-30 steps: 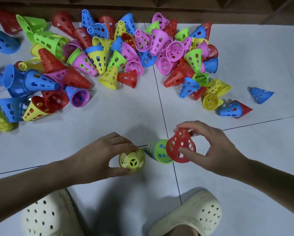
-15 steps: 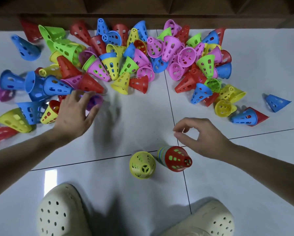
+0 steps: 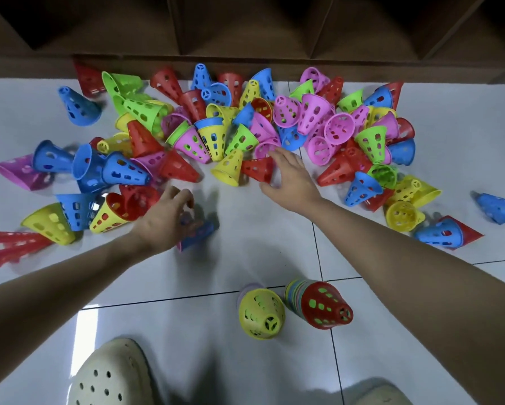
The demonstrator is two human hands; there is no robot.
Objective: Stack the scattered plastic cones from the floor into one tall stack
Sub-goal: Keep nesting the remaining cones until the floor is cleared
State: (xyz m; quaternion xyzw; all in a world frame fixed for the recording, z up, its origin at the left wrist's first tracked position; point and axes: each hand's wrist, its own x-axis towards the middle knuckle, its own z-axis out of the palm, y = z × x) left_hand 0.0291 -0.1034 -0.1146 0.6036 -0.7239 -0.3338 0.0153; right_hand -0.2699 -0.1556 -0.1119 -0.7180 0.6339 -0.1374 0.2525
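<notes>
Many perforated plastic cones [image 3: 216,138] in red, blue, yellow, green and pink lie scattered across the white tiled floor [image 3: 245,244]. Near my feet stand two short stacks: one topped by a yellow cone [image 3: 261,314], the other, just to its right, topped by a red cone [image 3: 324,308]. My left hand [image 3: 163,220] grips a blurred blue and pink cone [image 3: 198,233], just clear of the pile's left side. My right hand [image 3: 289,179] reaches into the pile with fingers spread, its thumb and fingers on either side of the wide end of a lying red cone [image 3: 257,169].
A dark wooden furniture base [image 3: 245,65] borders the pile at the back. Two cream clogs [image 3: 111,375] [image 3: 377,396] stand at the bottom edge. A lone blue cone [image 3: 498,207] lies far right, with a blue-in-red pair [image 3: 447,232] close by.
My right hand left the red-topped stack and reached forward to the pile. My left hand closed on a cone at the pile's edge and pulled it back towards me.
</notes>
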